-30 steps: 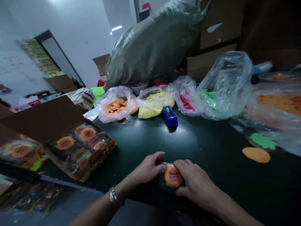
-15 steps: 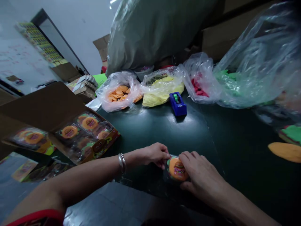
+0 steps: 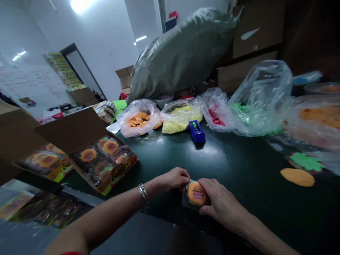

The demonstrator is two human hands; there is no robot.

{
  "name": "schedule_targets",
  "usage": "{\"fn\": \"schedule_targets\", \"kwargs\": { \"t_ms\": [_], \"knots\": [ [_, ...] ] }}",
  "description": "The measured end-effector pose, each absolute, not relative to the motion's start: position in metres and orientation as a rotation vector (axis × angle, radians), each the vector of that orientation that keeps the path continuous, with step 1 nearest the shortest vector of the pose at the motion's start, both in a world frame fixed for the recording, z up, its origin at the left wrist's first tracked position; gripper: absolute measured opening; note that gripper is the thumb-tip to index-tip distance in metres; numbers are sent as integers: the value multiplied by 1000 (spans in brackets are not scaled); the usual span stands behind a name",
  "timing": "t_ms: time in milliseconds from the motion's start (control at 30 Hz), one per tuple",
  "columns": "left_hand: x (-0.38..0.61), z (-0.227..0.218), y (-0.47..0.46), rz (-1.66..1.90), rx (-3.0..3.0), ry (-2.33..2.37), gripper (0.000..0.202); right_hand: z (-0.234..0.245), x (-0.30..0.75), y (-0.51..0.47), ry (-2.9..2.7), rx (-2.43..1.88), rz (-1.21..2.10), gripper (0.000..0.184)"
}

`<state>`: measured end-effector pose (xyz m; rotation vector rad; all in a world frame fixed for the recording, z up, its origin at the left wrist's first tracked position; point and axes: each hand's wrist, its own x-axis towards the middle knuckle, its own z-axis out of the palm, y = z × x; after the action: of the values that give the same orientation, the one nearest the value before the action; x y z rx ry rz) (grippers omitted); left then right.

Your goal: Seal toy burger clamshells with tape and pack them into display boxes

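Note:
Both of my hands hold a small clear packet with an orange burger-shaped sweet (image 3: pixel 196 194) near the front edge of the dark green table (image 3: pixel 239 170). My left hand (image 3: pixel 174 179), a silver bracelet on its wrist, pinches the packet's left edge with closed fingers. My right hand (image 3: pixel 219 202) wraps round its right side. To the left stands an open display box (image 3: pixel 105 161) filled with the same packets.
At the back lie plastic bags of orange (image 3: pixel 138 120), yellow (image 3: pixel 180 117), red (image 3: pixel 215 115) and green pieces (image 3: pixel 255 106). A blue tape dispenser (image 3: pixel 197 131) stands before them. An orange piece (image 3: pixel 297 177) and a green leaf piece (image 3: pixel 306 161) lie at right. A large grey sack (image 3: pixel 186 53) leans behind.
The view swung down and back up. Both hands have stayed on the packet; the packet now sits tilted a little more upright between them.

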<state>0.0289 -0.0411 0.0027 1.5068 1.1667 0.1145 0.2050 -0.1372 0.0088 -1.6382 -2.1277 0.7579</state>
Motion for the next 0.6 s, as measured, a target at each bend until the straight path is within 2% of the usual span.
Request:
{"fn": "schedule_targets", "kwargs": {
  "t_ms": [133, 367, 533, 600],
  "knots": [
    [30, -3, -34, 23, 1509, 1187, 5, 7, 203, -131, -2155, -1621, 808, 43],
    [38, 9, -23, -44, 1614, 1194, 15, -2, 195, -128, -2077, -1581, 678, 41],
    [24, 26, -64, 233, 1795, 1174, 9, -24, 191, -156, -2016, -1431, 460, 78],
    [14, 29, -98, 325, 1823, 1170, 8, -31, 190, -182, -1993, -1288, 360, 83]
  ]
}}
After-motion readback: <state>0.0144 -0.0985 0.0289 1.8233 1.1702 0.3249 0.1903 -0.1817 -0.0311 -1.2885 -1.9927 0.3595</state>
